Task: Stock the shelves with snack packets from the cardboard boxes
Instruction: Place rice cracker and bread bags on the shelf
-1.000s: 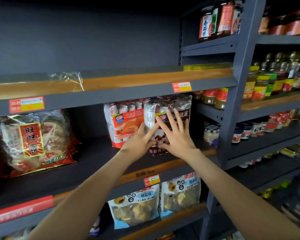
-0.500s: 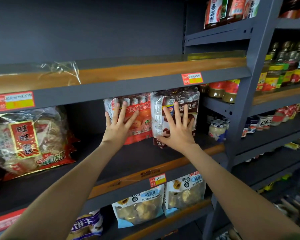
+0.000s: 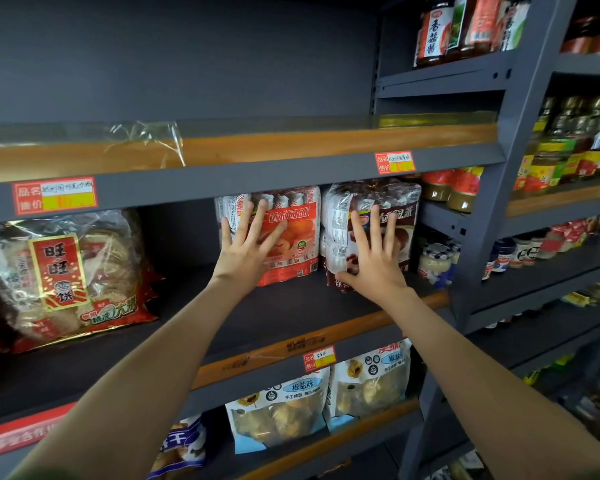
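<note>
Masking packets (image 3: 291,233), flat hands (image 3: 245,252), labels (image 3: 400,213) half-hidden

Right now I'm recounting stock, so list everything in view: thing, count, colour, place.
orange pack: 1, orange-red, middle shelf, centre
brown pack: 1, brown, beside it on the right
cracker bag: 1, red and clear, middle shelf, left
blue bags: 2, blue-white, lower shelf
purple bag: 1, purple-white, lower shelf, left
price tags: 3, red-yellow, shelf edges
wrap: 1, clear, top shelf
jars: many, mixed, to the right
left hand: 1, flat on orange pack
right hand: 1, flat on brown pack
</note>
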`<state>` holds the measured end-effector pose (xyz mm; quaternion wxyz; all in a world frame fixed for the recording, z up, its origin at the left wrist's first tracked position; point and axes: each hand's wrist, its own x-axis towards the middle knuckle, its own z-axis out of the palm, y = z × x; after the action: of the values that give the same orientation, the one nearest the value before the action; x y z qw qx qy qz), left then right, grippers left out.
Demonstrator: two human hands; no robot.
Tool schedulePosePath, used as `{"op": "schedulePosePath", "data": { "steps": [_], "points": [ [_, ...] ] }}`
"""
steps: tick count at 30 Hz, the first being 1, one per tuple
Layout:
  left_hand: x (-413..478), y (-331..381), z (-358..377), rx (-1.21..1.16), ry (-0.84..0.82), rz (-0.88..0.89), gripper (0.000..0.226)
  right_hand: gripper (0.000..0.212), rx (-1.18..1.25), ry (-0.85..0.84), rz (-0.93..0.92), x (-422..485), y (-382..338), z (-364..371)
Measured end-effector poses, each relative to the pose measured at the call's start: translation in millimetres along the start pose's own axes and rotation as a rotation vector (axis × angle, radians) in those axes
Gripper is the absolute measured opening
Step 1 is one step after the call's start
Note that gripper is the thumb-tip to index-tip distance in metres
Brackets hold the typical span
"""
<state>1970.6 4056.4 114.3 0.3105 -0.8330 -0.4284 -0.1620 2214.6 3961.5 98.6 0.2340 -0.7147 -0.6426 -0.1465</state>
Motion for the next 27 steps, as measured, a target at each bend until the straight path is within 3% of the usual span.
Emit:
{"op": "schedulePosePath", "data": {
  "steps": [7,10,14,17,19,24,27],
  "points": [
    [-10.9,9.4,-4.3,0.097,-0.015,-0.125,0.105,0.124,-0.069,-0.061,0.029,-0.1,-4.1,-7.3],
    [-18.4,25.6,-21.3,-0.083,0.028,-0.165,0.093,0.111,-0.018,-0.023,0.010,-12.4,-6.2,-13.6],
    [-39.9,80.6,-58.1,-0.389,0.096,-0.191,0.069,0.087,0.103,0.207,-0.052,-49.0,-7.8,-20.2],
    [-70.3,131.4,-71.1,-0.619,0.270,-0.121,0.056,0.074,0.239,0.319,-0.062,-88.4,-5.5,-21.4],
    [-88.5,162.6,-75.7,-0.736,0.284,-0.065,0.050,0.070,0.305,0.317,-0.069,-113.9,0.1,-21.6],
    [-129.7,225.6,-69.0,-0.989,0.188,0.059,0.039,0.054,0.407,0.245,-0.034,-187.4,32.8,-7.4],
    [-169.4,267.5,-39.5,-0.998,0.043,0.214,0.036,0.053,0.412,0.113,0.104,-251.8,62.5,24.9]
  ]
}}
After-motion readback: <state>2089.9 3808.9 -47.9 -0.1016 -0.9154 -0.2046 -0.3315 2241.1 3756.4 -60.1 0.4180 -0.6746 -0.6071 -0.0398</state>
